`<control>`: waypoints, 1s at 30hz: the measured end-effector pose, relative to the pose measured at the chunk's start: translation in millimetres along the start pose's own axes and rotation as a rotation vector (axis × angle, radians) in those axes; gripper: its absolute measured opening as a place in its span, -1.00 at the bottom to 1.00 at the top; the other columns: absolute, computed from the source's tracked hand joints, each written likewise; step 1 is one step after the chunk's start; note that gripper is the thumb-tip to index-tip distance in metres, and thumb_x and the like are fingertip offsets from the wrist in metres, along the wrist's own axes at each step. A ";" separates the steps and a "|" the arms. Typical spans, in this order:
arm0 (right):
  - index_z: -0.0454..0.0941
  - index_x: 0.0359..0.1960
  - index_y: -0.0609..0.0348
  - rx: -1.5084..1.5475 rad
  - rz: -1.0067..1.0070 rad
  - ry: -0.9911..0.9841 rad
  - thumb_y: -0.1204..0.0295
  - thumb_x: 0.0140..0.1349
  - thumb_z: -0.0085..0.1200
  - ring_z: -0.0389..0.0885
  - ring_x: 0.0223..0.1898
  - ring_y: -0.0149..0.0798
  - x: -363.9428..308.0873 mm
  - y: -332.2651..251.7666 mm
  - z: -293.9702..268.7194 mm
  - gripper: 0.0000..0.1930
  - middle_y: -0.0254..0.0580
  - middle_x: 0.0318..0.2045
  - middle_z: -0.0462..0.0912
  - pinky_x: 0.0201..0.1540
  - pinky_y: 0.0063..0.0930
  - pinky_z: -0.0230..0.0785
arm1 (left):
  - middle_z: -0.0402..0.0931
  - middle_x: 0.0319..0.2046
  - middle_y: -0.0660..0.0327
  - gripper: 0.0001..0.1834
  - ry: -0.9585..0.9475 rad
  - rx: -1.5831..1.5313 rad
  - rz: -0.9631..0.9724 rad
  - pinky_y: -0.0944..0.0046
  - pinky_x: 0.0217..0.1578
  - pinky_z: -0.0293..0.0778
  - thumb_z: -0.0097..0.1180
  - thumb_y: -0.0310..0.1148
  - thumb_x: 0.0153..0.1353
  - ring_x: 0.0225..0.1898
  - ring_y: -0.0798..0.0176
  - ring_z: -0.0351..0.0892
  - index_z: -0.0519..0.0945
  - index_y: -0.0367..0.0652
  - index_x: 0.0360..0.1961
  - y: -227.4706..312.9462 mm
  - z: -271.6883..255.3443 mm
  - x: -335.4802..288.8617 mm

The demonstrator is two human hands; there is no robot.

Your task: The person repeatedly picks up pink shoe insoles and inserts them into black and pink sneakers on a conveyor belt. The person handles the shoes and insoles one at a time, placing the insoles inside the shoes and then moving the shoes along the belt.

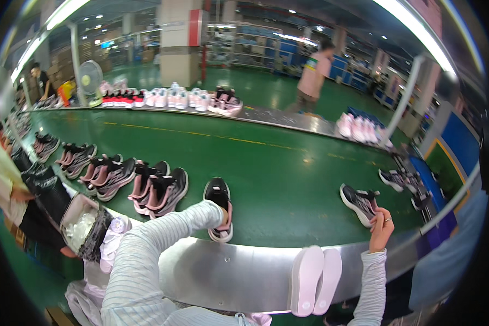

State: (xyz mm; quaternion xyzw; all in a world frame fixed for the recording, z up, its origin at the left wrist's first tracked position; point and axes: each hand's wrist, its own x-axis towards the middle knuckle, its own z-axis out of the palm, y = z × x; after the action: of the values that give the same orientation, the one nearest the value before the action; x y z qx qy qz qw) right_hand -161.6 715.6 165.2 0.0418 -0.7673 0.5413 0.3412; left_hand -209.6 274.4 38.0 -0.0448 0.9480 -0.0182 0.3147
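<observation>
A black sneaker with a pink lining and white sole (218, 189) stands on the green belt in front of me. My left hand (224, 216) reaches down into its opening, so the fingers are hidden. To the right, my right hand (382, 231) pinches the heel of another black and pink sneaker (355, 202) resting on the belt near its edge. Between my arms, two pale pink insoles (307, 280) lie side by side on the metal ledge (223, 271), their near ends towards me.
Several black and pink sneakers (168, 193) line the belt (255, 163) at left, with more sneakers (402, 180) at far right. Red, white and pink shoes stand on the far shelf (288, 120). A bin of clear plastic (80, 225) sits left of me. Another person (312, 76) walks beyond.
</observation>
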 end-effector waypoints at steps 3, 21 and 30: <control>0.44 -0.37 0.29 -0.296 -0.030 0.030 0.50 0.08 -0.15 0.34 -0.57 -0.47 54.4 104.3 -19.3 -0.85 -0.33 -0.66 0.40 -0.50 -0.58 0.22 | 0.41 -0.29 0.21 -0.70 0.007 0.677 0.182 0.10 -0.31 0.37 -0.17 -0.01 0.01 -0.29 0.13 0.40 0.45 0.14 -0.31 11.8 4.2 3.4; 0.27 -0.11 0.23 -0.870 0.127 -0.404 0.53 -0.16 0.00 0.46 -0.30 0.06 57.6 156.4 79.6 -0.54 0.14 -0.31 0.45 -0.23 -0.26 0.33 | 0.38 -0.26 0.04 -0.61 0.681 -0.873 0.293 0.25 -0.07 0.25 -0.16 -0.34 0.07 -0.16 0.06 0.39 0.24 -0.19 -0.05 -11.0 35.9 -63.4; 0.25 -0.05 0.28 0.317 0.346 -1.483 0.31 0.03 -0.03 0.42 -0.33 -0.24 -53.4 -73.9 203.7 -0.55 0.06 -0.09 0.29 -0.38 -0.51 0.31 | 0.08 0.07 0.15 -0.36 0.379 -2.148 0.373 -0.06 0.01 0.06 -0.29 0.12 0.09 0.10 0.04 0.04 0.09 -0.10 0.08 -46.3 35.9 24.6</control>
State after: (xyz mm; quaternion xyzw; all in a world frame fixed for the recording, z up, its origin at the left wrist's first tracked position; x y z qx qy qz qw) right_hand -186.2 493.8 157.2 0.3209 -0.7043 0.5206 -0.3605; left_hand -204.3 225.7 -2.5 -0.1476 0.4952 0.8552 -0.0405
